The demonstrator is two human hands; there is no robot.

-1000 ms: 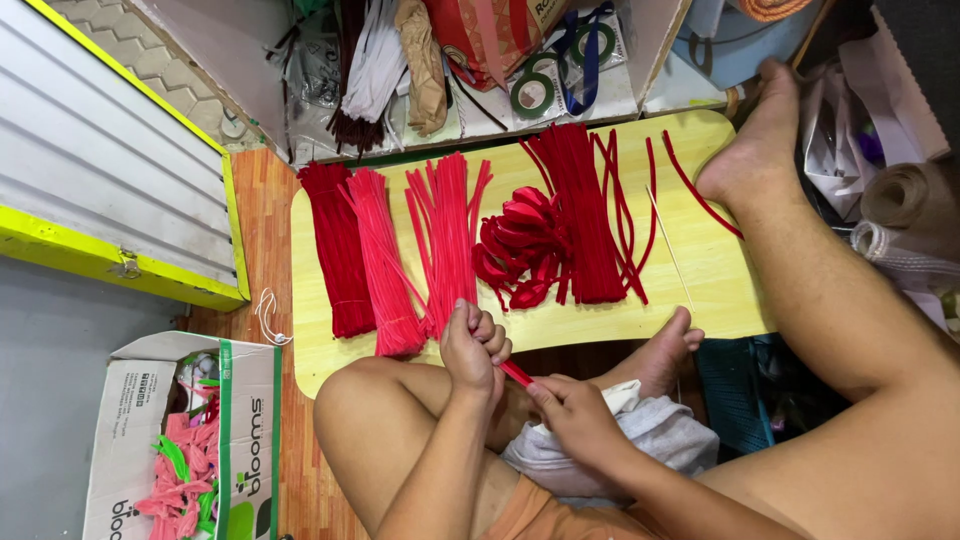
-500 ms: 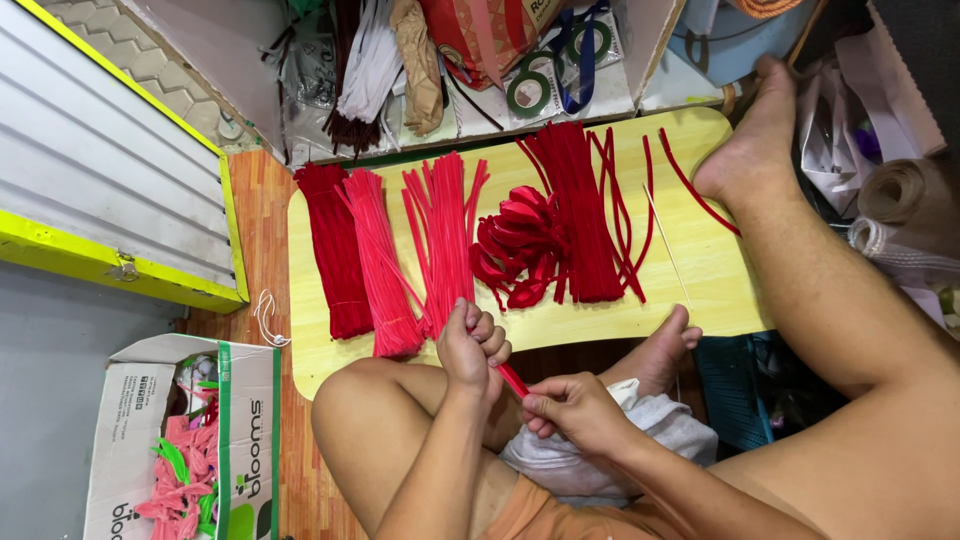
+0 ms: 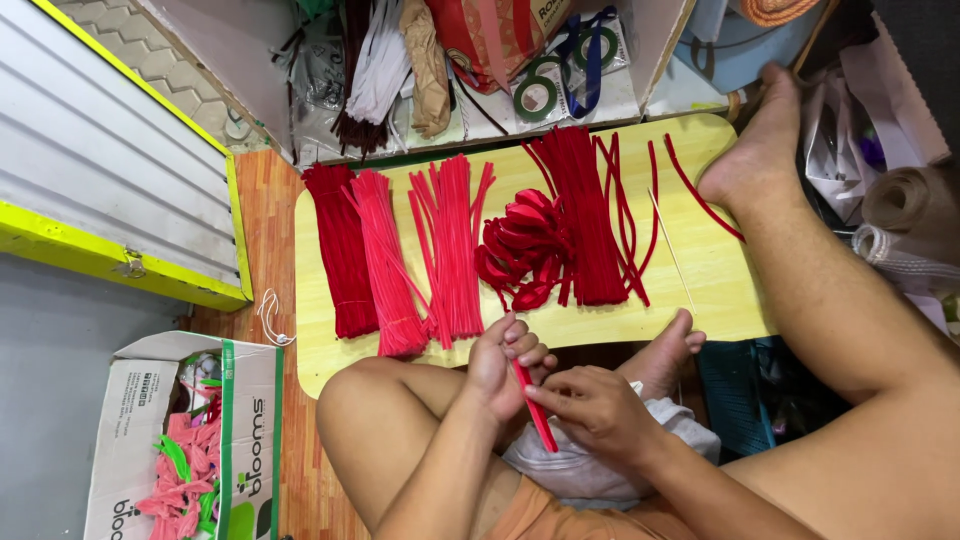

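A thin red fuzzy stick (image 3: 533,410) runs slantwise between the two hands, just below the near edge of the yellow board (image 3: 720,290). The left hand (image 3: 503,367) is curled closed around the stick's upper end, fingers folded over it. The right hand (image 3: 592,408) pinches the stick lower down with its fingertips, the rest of the hand half closed; whether the thumb presses from behind is hard to see. Both hands hover over the person's folded legs and a rumpled white cloth (image 3: 590,465).

On the board, flat and smooth with rounded corners, lie the other supplies in rows. At its left end sits a dark red bundle (image 3: 340,250) of fuzzy sticks, thick and velvety. Beside it lies a pink bundle (image 3: 385,265), then a looser lighter red bundle (image 3: 452,245). Toward the middle of the board is a heap of glossy red loops (image 3: 520,250), curled and ribbon-like, touching a long deep red bundle (image 3: 585,215). A few loose red strands (image 3: 690,190) lie near the board's right end, where a bare foot (image 3: 760,140) rests on its corner.

Left of the board and nearer the person stands an open white cardboard box (image 3: 130,400) with green bands, holding pink and green fuzzy pieces. Beyond the board's far edge lie two rolls of green tape (image 3: 540,90) and a tan paper twist (image 3: 428,70).
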